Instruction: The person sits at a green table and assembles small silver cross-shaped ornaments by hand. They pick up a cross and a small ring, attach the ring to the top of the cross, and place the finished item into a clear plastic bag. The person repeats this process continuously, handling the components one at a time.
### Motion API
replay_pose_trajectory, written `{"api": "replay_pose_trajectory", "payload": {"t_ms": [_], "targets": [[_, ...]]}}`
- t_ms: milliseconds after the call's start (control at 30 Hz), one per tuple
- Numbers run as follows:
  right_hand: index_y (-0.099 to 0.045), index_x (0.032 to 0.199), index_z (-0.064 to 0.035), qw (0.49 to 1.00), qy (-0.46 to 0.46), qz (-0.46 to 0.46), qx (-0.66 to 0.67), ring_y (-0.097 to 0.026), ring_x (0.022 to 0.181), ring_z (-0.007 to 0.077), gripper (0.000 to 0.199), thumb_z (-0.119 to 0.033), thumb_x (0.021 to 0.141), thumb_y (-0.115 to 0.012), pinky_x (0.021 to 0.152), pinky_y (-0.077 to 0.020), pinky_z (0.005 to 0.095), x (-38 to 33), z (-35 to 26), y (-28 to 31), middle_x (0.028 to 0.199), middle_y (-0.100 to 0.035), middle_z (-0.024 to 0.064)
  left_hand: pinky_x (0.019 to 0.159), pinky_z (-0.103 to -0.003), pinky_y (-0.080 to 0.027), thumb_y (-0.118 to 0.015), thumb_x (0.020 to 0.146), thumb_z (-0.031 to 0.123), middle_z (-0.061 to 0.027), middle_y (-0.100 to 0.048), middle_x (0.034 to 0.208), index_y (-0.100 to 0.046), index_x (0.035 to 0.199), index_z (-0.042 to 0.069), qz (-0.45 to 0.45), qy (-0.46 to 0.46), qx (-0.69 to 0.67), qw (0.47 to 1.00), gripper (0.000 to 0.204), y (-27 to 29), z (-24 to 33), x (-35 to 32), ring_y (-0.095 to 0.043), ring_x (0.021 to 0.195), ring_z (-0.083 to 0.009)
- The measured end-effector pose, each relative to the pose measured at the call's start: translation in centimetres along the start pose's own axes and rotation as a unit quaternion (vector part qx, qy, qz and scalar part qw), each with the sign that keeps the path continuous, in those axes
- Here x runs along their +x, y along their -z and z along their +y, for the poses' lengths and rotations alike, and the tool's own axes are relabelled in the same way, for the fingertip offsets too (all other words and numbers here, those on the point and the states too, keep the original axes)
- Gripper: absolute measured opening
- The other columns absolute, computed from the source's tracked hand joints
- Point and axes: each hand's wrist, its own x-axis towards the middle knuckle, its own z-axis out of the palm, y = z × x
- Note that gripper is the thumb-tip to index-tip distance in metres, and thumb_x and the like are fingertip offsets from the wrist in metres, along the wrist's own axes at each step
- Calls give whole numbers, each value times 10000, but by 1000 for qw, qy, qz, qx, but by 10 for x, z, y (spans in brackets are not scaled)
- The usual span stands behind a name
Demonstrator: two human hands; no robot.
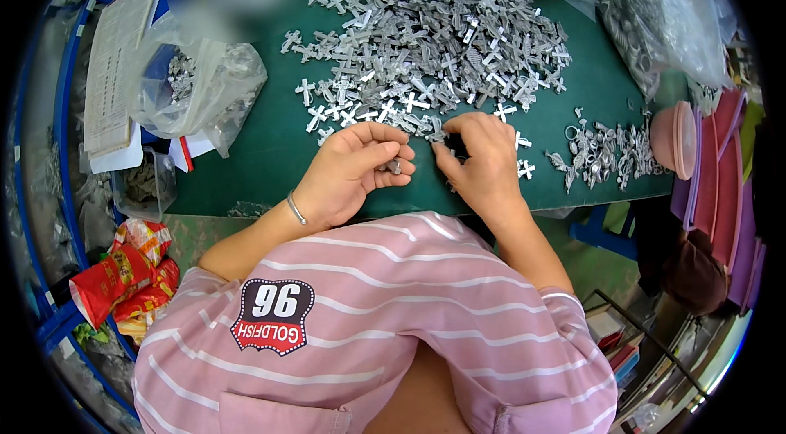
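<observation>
- Hands: the left hand (352,172) is curled shut, its fingertips pinched on a small metal piece (395,165); the right hand (483,164) is closed with fingertips bent down onto pieces at the near edge of the pile, and what it grips is hidden beneath them.
- Work location: both hands meet over the green table (270,147), at the near rim of a large heap of silver cross-shaped pieces (434,33).
- Around the grip: loose crosses lie just beyond the fingertips; a smaller group of ring-like metal parts (606,151) lies to the right of the right hand; a clear plastic bag (196,86) with more parts sits well to the left of the left hand.
- Technique, as judged: hold 1 piece at a time between thumb and forefinger, keep the wrists resting at the table edge for steadiness, and draw pieces from the heap's near rim, not its centre, so they do not tangle.
</observation>
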Motion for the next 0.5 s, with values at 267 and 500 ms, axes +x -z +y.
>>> {"api": "replay_pose_trajectory", "payload": {"t_ms": [267, 500], "targets": [[-576, 1038, 44, 837, -226, -65, 495, -601, 723, 106, 271, 61, 771, -618, 599, -492, 190, -6, -19, 15, 857, -599, 73, 668, -265, -530, -566, 876, 74, -93, -621, 880, -546, 1063, -23, 7, -31, 76, 997, 212, -9, 1, -1, -622, 750, -150], [-578, 983, 51, 752, -293, -63, 587, -616, 789, 127, 161, 38, 822, -579, 673, -505, 210, -12, -11, 16, 893, -609, 87, 642, -274, -537, -571, 875, 83, -93, -626, 846, -567, 1037, -22, -9, -4, 78, 997, 193, -7, -1, 0, -629, 724, -151]]}}
